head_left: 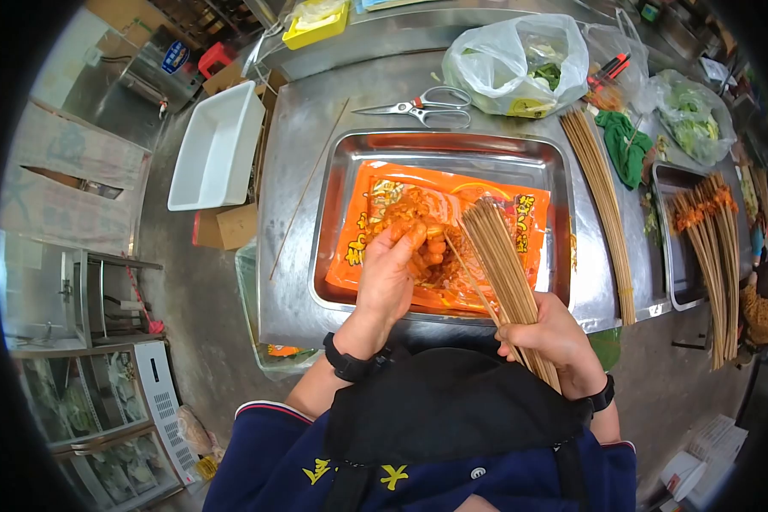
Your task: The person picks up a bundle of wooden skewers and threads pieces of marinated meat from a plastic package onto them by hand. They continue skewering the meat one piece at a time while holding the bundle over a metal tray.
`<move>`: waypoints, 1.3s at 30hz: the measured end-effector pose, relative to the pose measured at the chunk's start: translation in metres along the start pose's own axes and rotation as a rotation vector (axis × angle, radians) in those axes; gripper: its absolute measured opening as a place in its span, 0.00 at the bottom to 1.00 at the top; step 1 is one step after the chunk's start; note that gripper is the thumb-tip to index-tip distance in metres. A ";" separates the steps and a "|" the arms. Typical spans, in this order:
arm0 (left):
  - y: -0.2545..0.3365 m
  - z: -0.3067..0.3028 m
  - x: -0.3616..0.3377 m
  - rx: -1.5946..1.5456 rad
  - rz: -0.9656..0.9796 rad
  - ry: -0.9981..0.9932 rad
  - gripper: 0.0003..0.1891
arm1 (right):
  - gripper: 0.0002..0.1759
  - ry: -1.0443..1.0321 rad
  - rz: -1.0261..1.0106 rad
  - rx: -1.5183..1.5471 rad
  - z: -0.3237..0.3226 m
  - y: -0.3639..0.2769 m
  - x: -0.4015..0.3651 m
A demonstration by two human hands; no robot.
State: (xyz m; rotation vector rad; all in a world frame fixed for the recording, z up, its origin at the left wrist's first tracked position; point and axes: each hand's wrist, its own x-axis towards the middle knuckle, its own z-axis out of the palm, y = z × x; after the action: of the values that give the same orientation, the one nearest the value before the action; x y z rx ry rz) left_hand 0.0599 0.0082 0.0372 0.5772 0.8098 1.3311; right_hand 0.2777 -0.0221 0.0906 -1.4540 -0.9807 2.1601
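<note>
My left hand [387,275] pinches a piece of orange-red, sauce-coated food [433,232] between thumb and fingers; it looks like marinated meat. Wrapped in my right hand [544,335] is a thick bundle of bamboo skewers [505,260], fanned slightly at the top. One skewer [468,263] stands apart from the bundle, its tip right by the food piece at my left fingers. Below both hands, an orange printed plastic bag [358,247] lies in a metal tray [563,175]. More sauced pieces [405,205] are heaped on the bag.
Scissors [418,107] lie behind the tray, a lone skewer [309,189] to its left. At right are a long skewer bundle [602,218], a green cloth [623,147] and a second tray [678,290] with loaded skewers [710,247]. Bagged greens [520,64] stand behind; a white bin [217,147] is left.
</note>
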 end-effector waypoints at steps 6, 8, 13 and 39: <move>0.006 0.017 0.000 -0.038 -0.078 0.103 0.11 | 0.16 0.016 -0.011 -0.016 -0.002 0.003 -0.001; 0.006 0.015 -0.001 -0.072 -0.089 0.132 0.10 | 0.16 0.005 -0.012 -0.021 -0.002 0.003 -0.001; 0.001 0.004 0.003 0.014 -0.044 0.021 0.10 | 0.17 -0.016 -0.020 -0.019 -0.002 0.003 -0.001; 0.004 0.004 0.001 0.059 0.021 -0.054 0.10 | 0.15 -0.044 -0.039 0.037 0.000 -0.001 -0.003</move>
State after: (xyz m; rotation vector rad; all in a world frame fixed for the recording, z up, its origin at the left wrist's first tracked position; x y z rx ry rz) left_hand 0.0609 0.0104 0.0423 0.6675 0.8031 1.3086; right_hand 0.2785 -0.0231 0.0934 -1.3645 -0.9714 2.1792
